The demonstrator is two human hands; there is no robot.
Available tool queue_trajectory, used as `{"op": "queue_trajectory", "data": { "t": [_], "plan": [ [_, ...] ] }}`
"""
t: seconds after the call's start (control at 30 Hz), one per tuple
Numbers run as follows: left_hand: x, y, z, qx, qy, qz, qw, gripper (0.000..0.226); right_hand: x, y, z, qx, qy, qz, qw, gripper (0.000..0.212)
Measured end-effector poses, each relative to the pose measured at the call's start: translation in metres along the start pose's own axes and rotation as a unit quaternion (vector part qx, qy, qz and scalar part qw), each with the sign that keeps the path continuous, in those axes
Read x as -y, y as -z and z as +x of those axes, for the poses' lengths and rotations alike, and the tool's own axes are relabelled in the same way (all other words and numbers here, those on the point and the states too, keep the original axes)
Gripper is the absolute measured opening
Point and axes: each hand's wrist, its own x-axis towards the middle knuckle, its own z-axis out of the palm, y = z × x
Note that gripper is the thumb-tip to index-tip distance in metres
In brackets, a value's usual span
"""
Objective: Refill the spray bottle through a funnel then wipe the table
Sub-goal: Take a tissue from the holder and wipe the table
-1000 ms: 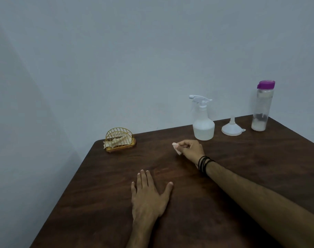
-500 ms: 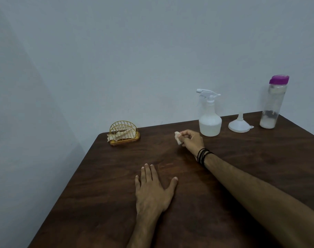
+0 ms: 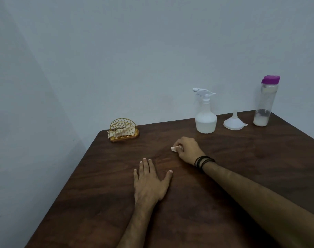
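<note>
My right hand (image 3: 188,150) is closed on a small crumpled white tissue (image 3: 174,148), pressed to the dark wooden table (image 3: 242,158) near its middle. My left hand (image 3: 150,181) lies flat on the table, palm down, fingers apart, holding nothing. Behind my right hand stands a white spray bottle (image 3: 205,115) with its trigger head on and cloudy liquid inside. To its right a white funnel (image 3: 233,121) rests upside down on the table. A clear bottle with a purple lid (image 3: 266,101), a little white liquid at its bottom, stands at the back right corner.
A gold wire napkin holder (image 3: 123,130) with folded tissues sits at the table's back left corner. Pale walls close in directly behind the table and on the left. The table's left edge runs diagonally toward me.
My right hand with the tissue has slid a little toward me and down onto the table. The left hand stays flat. The view has shifted slightly.
</note>
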Motion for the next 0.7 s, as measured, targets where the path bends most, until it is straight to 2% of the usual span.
{"op": "queue_trajectory", "data": {
  "t": [0.1,0.27,0.33,0.4,0.47,0.57,0.7],
  "plan": [
    [-0.001,-0.001,0.0,-0.002,-0.001,0.003,1.0,0.097,0.019,0.001,-0.012,0.039,0.025,-0.044,0.998,0.012],
    [-0.002,-0.002,-0.002,-0.01,-0.004,0.002,1.0,0.099,0.043,0.003,-0.014,0.17,0.067,-0.036,0.982,0.009],
    [-0.002,-0.001,-0.002,-0.011,-0.002,0.0,1.0,0.099,0.038,0.007,-0.002,0.156,0.026,-0.027,0.987,0.009],
    [-0.003,0.0,-0.003,-0.01,0.0,-0.002,1.0,0.1,0.03,0.009,0.012,0.104,-0.031,-0.028,0.994,0.007],
    [-0.002,0.0,-0.004,-0.012,0.0,-0.002,1.0,0.1,0.029,0.006,0.02,0.079,-0.051,-0.057,0.994,0.008],
    [-0.002,-0.001,-0.002,-0.014,0.0,0.0,1.0,0.099,0.042,-0.004,0.017,0.114,-0.03,-0.062,0.991,0.009],
    [-0.001,-0.004,-0.001,-0.024,-0.002,-0.008,1.0,0.102,0.071,-0.024,0.002,0.173,0.042,-0.034,0.983,0.012]
  ]
}}
